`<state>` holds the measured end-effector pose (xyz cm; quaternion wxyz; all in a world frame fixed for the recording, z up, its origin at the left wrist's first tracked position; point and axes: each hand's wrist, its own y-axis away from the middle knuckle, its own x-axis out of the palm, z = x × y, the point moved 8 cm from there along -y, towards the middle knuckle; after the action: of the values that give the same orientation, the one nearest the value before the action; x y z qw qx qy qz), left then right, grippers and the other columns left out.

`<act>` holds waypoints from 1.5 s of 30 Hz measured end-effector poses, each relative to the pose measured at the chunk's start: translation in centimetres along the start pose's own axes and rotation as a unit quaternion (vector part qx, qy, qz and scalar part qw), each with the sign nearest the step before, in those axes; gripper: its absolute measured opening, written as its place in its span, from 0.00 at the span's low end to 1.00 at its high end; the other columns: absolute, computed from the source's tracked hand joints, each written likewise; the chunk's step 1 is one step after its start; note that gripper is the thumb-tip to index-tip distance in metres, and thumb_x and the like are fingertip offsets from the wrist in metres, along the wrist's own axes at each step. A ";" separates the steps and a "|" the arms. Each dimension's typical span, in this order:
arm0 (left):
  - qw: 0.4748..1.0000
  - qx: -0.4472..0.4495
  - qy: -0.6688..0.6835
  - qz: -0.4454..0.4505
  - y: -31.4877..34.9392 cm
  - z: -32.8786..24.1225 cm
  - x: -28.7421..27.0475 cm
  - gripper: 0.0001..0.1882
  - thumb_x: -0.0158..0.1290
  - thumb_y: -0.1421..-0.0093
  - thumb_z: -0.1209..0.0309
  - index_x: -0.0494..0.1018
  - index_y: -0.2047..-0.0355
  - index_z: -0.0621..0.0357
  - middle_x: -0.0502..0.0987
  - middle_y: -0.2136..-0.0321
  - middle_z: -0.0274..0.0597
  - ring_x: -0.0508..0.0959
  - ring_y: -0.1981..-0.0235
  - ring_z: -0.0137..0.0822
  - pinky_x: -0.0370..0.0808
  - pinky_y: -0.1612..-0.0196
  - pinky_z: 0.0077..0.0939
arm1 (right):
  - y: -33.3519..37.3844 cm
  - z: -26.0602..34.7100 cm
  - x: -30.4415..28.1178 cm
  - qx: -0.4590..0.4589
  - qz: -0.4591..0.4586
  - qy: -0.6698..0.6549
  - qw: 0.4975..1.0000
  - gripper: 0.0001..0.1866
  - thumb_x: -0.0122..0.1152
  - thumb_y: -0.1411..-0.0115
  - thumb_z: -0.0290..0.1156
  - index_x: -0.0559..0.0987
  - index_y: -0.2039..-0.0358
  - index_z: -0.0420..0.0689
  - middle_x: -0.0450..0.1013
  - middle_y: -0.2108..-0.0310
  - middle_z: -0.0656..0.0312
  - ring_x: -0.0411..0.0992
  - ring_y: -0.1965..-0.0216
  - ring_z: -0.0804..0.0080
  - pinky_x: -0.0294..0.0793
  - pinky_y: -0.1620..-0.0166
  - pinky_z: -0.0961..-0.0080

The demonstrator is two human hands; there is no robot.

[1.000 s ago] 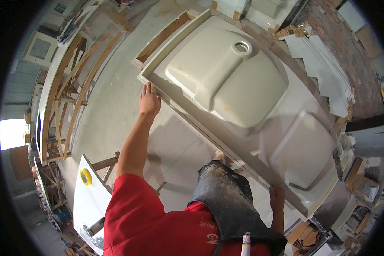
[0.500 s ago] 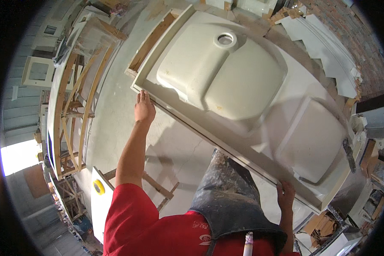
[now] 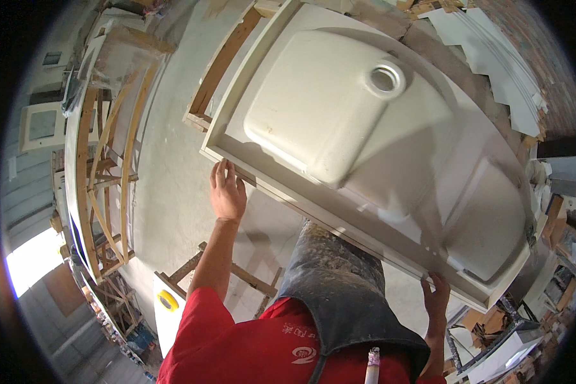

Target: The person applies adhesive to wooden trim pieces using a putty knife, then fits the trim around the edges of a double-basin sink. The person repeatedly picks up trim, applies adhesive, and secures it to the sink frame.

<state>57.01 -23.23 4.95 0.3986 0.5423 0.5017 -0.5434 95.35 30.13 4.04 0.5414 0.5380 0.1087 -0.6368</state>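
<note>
A large cream washbasin countertop (image 3: 304, 77) lies underside up in front of me, with its basin bulging upward. Near the far side of the bulge is a round drain hole (image 3: 384, 79). A raised strip (image 3: 326, 224) runs along the near edge. My left hand (image 3: 228, 191) has its fingers closed over this edge near the left corner. Toward the right end, my right hand (image 3: 436, 296) grips the same edge, its fingers partly hidden by the rim. The countertop's near side is close to my dark, stained apron (image 3: 329, 269).
A wooden frame (image 3: 227, 61) shows beyond the countertop's left side. Farther left stands a timber-braced bench (image 3: 83, 173). A yellow tape roll (image 3: 168, 301) rests on a white panel at lower left. White jagged sheets (image 3: 486, 57) lean at the far right, with wood scraps (image 3: 486, 320) below.
The countertop and its drain hole appear farther right and lower in view, and its angle looks different. Both hands stay on the near edge. The surroundings have shifted too, as the camera moved.
</note>
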 end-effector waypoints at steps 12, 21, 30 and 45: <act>0.995 0.054 0.076 -0.036 -0.4 1.4 -1.0 0.26 0.60 0.46 0.75 0.74 0.44 0.65 0.72 0.42 0.48 0.71 0.42 0.53 0.70 0.38 0.44 | -2.9 9.5 2.9 0.005 0.112 0.012 0.994 0.26 0.73 0.48 0.34 0.79 0.48 0.44 0.74 0.46 0.48 0.72 0.44 0.48 0.71 0.42 0.58; 0.998 0.051 0.027 -0.035 -1.4 4.3 -0.9 0.28 0.62 0.47 0.73 0.74 0.43 0.60 0.73 0.41 0.42 0.73 0.46 0.47 0.70 0.42 0.41 | -2.6 8.8 3.7 -0.026 0.041 0.070 0.996 0.18 0.68 0.42 0.30 0.81 0.51 0.46 0.77 0.52 0.49 0.75 0.51 0.46 0.73 0.46 0.55; 0.996 0.067 0.013 -0.060 -0.8 5.0 0.1 0.25 0.62 0.44 0.73 0.76 0.45 0.59 0.74 0.42 0.41 0.75 0.52 0.44 0.72 0.46 0.38 | -2.4 9.0 3.7 -0.042 0.013 0.081 0.996 0.19 0.65 0.40 0.32 0.80 0.48 0.46 0.77 0.52 0.48 0.74 0.50 0.44 0.73 0.46 0.52; 0.939 0.299 0.088 0.142 4.7 -12.2 1.0 0.25 0.63 0.43 0.66 0.74 0.44 0.49 0.72 0.42 0.38 0.63 0.33 0.48 0.52 0.30 0.58 | -2.5 10.1 3.6 -0.018 -0.015 0.065 0.998 0.14 0.61 0.42 0.29 0.81 0.55 0.45 0.78 0.57 0.52 0.75 0.53 0.48 0.72 0.49 0.53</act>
<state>63.84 -12.02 4.59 0.2450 0.7480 0.2669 -0.5561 88.24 21.75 4.05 0.5334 0.5667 0.1635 -0.6063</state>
